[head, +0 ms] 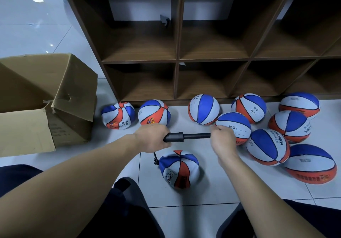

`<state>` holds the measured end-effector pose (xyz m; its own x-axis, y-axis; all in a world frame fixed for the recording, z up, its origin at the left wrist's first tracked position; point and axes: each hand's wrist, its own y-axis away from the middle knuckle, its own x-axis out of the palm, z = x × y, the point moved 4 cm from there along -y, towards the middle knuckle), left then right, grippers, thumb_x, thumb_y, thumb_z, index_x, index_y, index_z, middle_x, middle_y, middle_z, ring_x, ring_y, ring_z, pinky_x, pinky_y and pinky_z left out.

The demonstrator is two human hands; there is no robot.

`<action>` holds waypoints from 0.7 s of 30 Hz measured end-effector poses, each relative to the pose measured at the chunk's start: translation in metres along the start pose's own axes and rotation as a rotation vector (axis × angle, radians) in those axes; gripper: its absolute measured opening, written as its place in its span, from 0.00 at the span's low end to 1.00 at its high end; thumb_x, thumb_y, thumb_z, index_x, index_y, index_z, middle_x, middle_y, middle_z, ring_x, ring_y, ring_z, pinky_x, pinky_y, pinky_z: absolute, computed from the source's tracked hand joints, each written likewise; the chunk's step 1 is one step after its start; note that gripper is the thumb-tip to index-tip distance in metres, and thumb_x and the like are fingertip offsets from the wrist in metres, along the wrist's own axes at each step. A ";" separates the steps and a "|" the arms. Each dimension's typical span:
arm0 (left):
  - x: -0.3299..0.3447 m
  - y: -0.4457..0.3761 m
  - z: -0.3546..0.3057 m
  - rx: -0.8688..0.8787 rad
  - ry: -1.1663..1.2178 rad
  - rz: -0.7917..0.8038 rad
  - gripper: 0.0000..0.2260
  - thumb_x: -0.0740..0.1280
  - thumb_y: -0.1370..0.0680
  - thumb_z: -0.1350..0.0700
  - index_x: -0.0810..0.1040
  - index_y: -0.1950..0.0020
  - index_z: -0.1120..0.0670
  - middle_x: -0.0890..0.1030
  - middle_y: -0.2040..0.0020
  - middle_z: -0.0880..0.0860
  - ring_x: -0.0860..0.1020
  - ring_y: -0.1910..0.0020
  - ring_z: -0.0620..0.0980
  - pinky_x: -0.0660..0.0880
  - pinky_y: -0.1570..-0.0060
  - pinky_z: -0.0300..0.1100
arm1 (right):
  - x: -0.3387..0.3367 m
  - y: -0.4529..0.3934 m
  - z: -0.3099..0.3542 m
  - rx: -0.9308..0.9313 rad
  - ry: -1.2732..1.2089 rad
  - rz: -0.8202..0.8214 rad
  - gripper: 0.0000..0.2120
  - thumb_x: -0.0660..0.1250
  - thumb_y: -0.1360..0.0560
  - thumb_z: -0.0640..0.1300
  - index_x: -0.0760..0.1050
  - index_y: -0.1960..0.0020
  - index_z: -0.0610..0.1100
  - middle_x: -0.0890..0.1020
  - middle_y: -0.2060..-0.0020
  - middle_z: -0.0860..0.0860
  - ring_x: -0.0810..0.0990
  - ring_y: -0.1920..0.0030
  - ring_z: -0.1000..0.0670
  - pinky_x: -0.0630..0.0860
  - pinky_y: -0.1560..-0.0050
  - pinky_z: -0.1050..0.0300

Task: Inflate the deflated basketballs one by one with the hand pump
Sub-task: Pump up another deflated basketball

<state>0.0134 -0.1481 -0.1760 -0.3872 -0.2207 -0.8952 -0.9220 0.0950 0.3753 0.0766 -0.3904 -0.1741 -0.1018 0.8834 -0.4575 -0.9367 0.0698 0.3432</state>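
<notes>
Ten basketballs lie on the pale tiled floor from the head view, the only view there is. Both hands hold the black hand pump level above the floor: the left hand is curled round its thick barrel, the right hand is closed on the handle end, with the thin shaft drawn out between them. A short black hose drops from the barrel to the crumpled basketball lying just below the hands, between the person's knees.

That ball is still caved in, its rubbery blue, white and orange panels folded like cloth. Two more sagging balls sit by the torn cardboard box; the round balls to the right, in front of the dark wooden cubby shelf, look firm and pebbled.

As I judge it, the weak point is the hose end. The ball lies loose on slick tile with nothing steadying it, so a hard stroke could tug the needle out or bend it sideways in the valve. Whether the needle is fully seated I cannot tell; it is hidden by the folds. A slanted push could also jam the slim shaft.
</notes>
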 end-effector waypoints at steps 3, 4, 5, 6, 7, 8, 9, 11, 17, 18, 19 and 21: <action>0.001 0.001 0.009 -0.012 -0.044 0.021 0.15 0.68 0.19 0.38 0.79 0.54 0.48 0.80 0.60 0.49 0.79 0.60 0.52 0.76 0.60 0.48 | -0.009 -0.006 -0.014 0.125 -0.096 -0.028 0.14 0.63 0.23 0.41 0.60 0.63 0.49 0.61 0.67 0.50 0.59 0.60 0.44 0.56 0.64 0.51; 0.002 0.001 0.009 -0.013 -0.063 0.022 0.16 0.68 0.18 0.36 0.78 0.54 0.48 0.80 0.60 0.49 0.79 0.60 0.52 0.76 0.60 0.48 | -0.007 -0.005 -0.018 0.148 -0.117 -0.027 0.12 0.62 0.24 0.41 0.61 0.60 0.48 0.61 0.65 0.48 0.59 0.60 0.44 0.56 0.64 0.52; 0.003 0.001 0.007 -0.013 -0.084 0.021 0.17 0.68 0.18 0.36 0.78 0.55 0.49 0.80 0.61 0.49 0.78 0.60 0.52 0.76 0.60 0.48 | -0.005 -0.003 -0.020 0.152 -0.124 -0.029 0.10 0.62 0.24 0.41 0.61 0.59 0.47 0.61 0.64 0.48 0.58 0.60 0.44 0.57 0.64 0.51; 0.004 0.000 0.006 -0.010 -0.100 0.017 0.18 0.67 0.18 0.35 0.77 0.56 0.49 0.80 0.61 0.49 0.78 0.60 0.52 0.77 0.59 0.48 | -0.002 0.000 -0.020 0.139 -0.118 -0.035 0.09 0.61 0.25 0.41 0.62 0.60 0.47 0.61 0.64 0.48 0.59 0.61 0.45 0.58 0.63 0.50; 0.006 0.000 0.004 -0.009 -0.105 0.014 0.18 0.67 0.18 0.36 0.77 0.56 0.49 0.80 0.61 0.49 0.78 0.60 0.52 0.78 0.58 0.48 | 0.001 0.004 -0.018 0.122 -0.102 -0.040 0.10 0.61 0.25 0.40 0.61 0.61 0.47 0.61 0.65 0.48 0.59 0.61 0.45 0.58 0.62 0.49; 0.007 0.000 0.002 -0.009 -0.105 0.011 0.17 0.67 0.18 0.36 0.78 0.55 0.49 0.79 0.61 0.48 0.78 0.60 0.52 0.78 0.58 0.48 | 0.004 0.007 -0.017 0.105 -0.090 -0.038 0.12 0.61 0.26 0.39 0.60 0.63 0.47 0.61 0.67 0.49 0.59 0.62 0.45 0.58 0.62 0.49; 0.007 0.001 0.000 -0.008 -0.105 0.009 0.17 0.67 0.18 0.36 0.78 0.55 0.49 0.79 0.61 0.48 0.78 0.59 0.52 0.77 0.58 0.48 | 0.008 0.010 -0.015 0.087 -0.074 -0.034 0.14 0.61 0.25 0.38 0.58 0.65 0.47 0.61 0.69 0.49 0.59 0.63 0.45 0.58 0.62 0.49; 0.006 0.002 -0.004 -0.002 -0.111 0.006 0.16 0.67 0.17 0.37 0.78 0.55 0.48 0.79 0.61 0.48 0.78 0.60 0.52 0.75 0.60 0.47 | 0.014 0.016 -0.012 0.053 -0.037 -0.023 0.17 0.61 0.23 0.38 0.57 0.67 0.47 0.61 0.70 0.51 0.59 0.65 0.45 0.58 0.63 0.49; 0.003 0.001 -0.015 0.016 -0.086 -0.023 0.15 0.67 0.18 0.39 0.78 0.56 0.49 0.79 0.62 0.49 0.77 0.62 0.52 0.73 0.63 0.46 | 0.031 0.029 -0.004 0.000 -0.017 0.012 0.19 0.61 0.19 0.40 0.58 0.66 0.45 0.63 0.72 0.52 0.61 0.68 0.46 0.59 0.65 0.51; 0.003 0.001 -0.018 0.019 -0.078 -0.029 0.16 0.67 0.18 0.39 0.77 0.57 0.49 0.78 0.63 0.49 0.77 0.63 0.52 0.72 0.64 0.46 | 0.033 0.031 -0.003 -0.014 -0.011 0.015 0.19 0.61 0.18 0.41 0.58 0.66 0.45 0.64 0.72 0.51 0.62 0.68 0.46 0.60 0.65 0.51; 0.003 0.001 -0.021 0.023 -0.071 -0.033 0.16 0.67 0.18 0.39 0.77 0.57 0.49 0.78 0.63 0.49 0.76 0.64 0.51 0.71 0.65 0.46 | 0.034 0.033 -0.001 -0.026 -0.012 0.018 0.19 0.61 0.18 0.42 0.59 0.66 0.45 0.65 0.72 0.51 0.63 0.68 0.46 0.61 0.65 0.51; 0.003 0.001 -0.025 0.031 -0.064 -0.039 0.17 0.67 0.18 0.38 0.76 0.58 0.50 0.78 0.65 0.49 0.75 0.66 0.49 0.68 0.67 0.45 | 0.038 0.036 0.000 -0.048 -0.023 0.036 0.20 0.62 0.17 0.43 0.61 0.66 0.44 0.67 0.72 0.52 0.66 0.67 0.46 0.64 0.64 0.50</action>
<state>0.0112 -0.1734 -0.1722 -0.3493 -0.1622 -0.9229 -0.9354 0.1180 0.3333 0.0393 -0.3538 -0.1790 -0.1285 0.8955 -0.4261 -0.9476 0.0159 0.3191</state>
